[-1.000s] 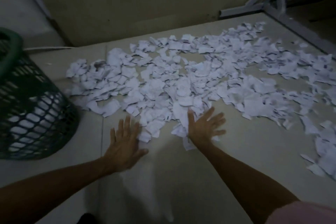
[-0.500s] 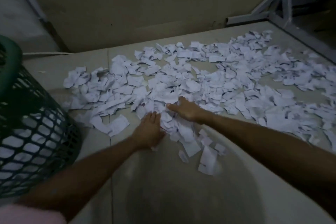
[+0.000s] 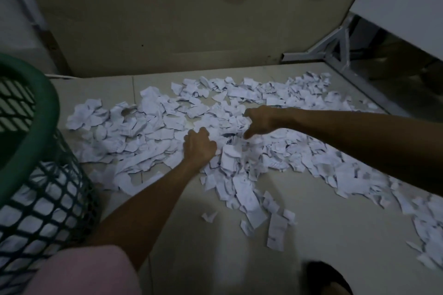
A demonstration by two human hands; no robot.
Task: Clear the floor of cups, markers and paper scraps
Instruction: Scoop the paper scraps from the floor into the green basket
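Note:
Torn white paper scraps lie spread across the tiled floor from centre left to far right. My left hand rests knuckles-up in the middle of the pile, its fingers curled into the scraps. My right hand reaches in from the right, a little farther away, fingers bent down over the paper facing the left hand. The two hands bracket a small heap of scraps between them. No cups or markers show.
A green mesh basket with paper inside stands at the left edge, close to my left arm. A wall runs along the back. A white table with a metal frame stands at the right rear. Bare floor lies near me.
Both hands were flat on the floor at the pile's near edge; they have pushed forward into the scraps and curled toward each other. Loose scraps now trail behind them.

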